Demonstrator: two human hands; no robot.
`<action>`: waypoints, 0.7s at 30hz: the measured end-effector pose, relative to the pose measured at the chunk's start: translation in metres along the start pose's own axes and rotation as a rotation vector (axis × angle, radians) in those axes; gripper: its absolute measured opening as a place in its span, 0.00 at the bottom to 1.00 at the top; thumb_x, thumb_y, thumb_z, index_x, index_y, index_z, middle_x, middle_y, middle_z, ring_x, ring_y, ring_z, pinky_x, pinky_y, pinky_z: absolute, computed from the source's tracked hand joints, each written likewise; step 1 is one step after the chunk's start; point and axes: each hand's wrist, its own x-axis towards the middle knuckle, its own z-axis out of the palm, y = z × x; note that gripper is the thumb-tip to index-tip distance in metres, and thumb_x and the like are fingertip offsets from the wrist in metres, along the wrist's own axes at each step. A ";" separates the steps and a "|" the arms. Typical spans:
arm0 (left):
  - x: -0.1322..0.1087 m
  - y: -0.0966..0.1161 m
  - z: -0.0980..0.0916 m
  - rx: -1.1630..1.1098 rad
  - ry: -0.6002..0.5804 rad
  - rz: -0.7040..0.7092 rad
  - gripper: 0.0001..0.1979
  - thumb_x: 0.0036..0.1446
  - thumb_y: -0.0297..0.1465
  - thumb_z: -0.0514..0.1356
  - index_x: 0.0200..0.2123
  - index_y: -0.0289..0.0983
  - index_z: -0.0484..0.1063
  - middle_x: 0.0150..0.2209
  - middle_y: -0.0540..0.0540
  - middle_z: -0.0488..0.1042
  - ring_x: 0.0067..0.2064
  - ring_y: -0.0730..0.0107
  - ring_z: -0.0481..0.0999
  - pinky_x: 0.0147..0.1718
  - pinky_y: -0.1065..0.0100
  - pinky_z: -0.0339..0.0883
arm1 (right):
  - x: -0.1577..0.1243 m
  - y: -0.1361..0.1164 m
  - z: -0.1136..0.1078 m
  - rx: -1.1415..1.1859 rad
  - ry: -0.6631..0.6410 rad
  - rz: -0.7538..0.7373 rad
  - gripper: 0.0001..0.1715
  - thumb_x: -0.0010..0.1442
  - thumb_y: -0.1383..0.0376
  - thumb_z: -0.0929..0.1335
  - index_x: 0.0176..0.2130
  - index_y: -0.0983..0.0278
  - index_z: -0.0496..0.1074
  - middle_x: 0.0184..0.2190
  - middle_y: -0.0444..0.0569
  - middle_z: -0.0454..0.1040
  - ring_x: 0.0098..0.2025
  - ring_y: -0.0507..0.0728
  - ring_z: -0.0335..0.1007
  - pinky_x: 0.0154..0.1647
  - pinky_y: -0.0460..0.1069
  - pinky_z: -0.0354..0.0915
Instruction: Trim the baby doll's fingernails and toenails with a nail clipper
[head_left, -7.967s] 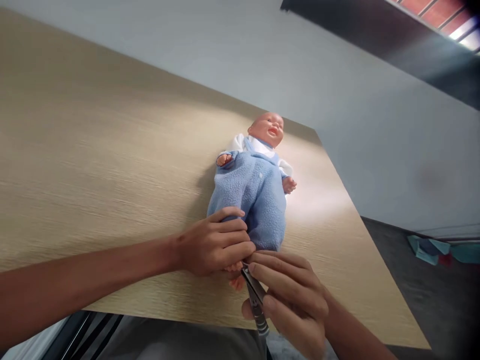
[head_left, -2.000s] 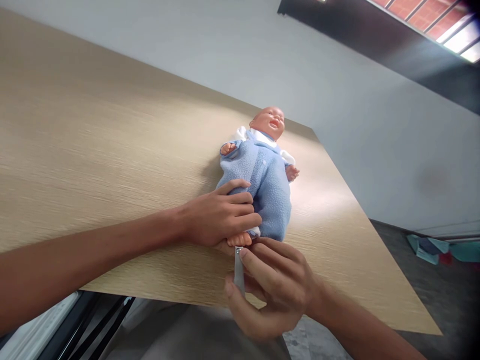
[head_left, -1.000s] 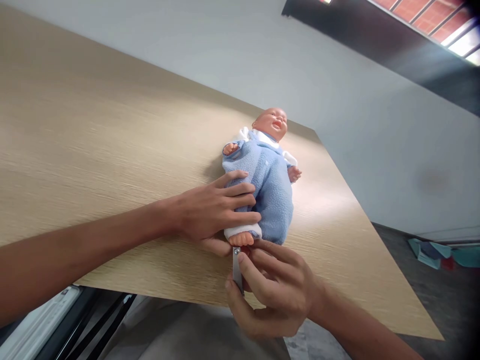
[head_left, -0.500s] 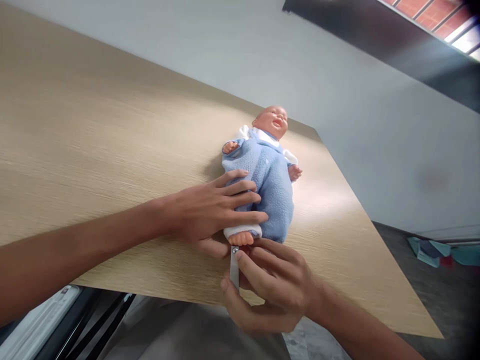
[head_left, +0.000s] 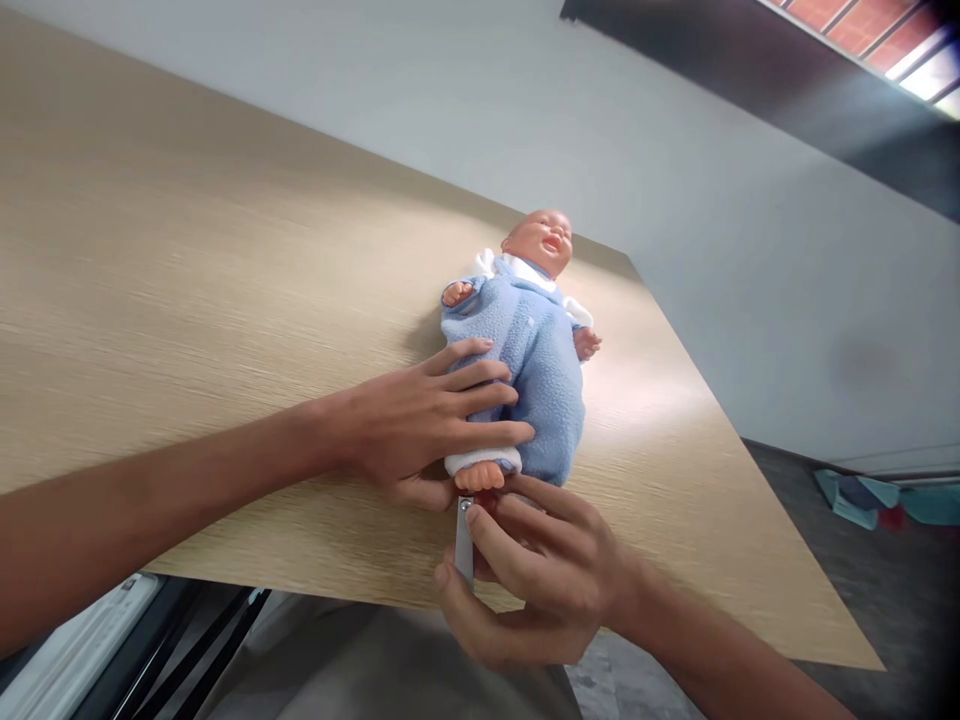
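Observation:
A baby doll in a blue fleece outfit with white trim lies on its back on the wooden table. Across its leg rests my left hand, fingers spread and stretched over the fabric, with the thumb beside the bare foot. My right hand is closed around a metal nail clipper, thumb and fingers on its lever. The clipper's upper end is right by the doll's toes; whether it touches them I cannot tell. Part of the clipper is hidden behind my fingers.
The table runs along a pale wall, with its right edge slanting down to a near corner. Below its front edge are a white and black object and dark straps. Teal cloth items are low at the right.
The lower end of the nail clipper and my right thumb have shifted slightly left. My left hand stays on the doll's leg; the whole view has moved a little.

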 end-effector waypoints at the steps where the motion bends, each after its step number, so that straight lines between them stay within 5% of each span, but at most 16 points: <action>1: 0.000 0.000 0.000 0.004 0.001 -0.001 0.31 0.57 0.42 0.60 0.62 0.38 0.64 0.58 0.36 0.68 0.63 0.44 0.62 0.67 0.41 0.44 | -0.001 0.000 0.000 -0.004 -0.007 0.006 0.17 0.49 0.70 0.72 0.41 0.58 0.72 0.28 0.41 0.66 0.26 0.53 0.64 0.28 0.53 0.69; 21: 0.003 0.000 0.001 0.112 0.028 0.022 0.24 0.66 0.43 0.54 0.61 0.38 0.65 0.53 0.37 0.71 0.56 0.50 0.67 0.64 0.44 0.51 | 0.000 0.003 0.001 -0.068 -0.029 -0.054 0.09 0.53 0.65 0.73 0.37 0.59 0.76 0.31 0.41 0.72 0.27 0.51 0.62 0.24 0.50 0.65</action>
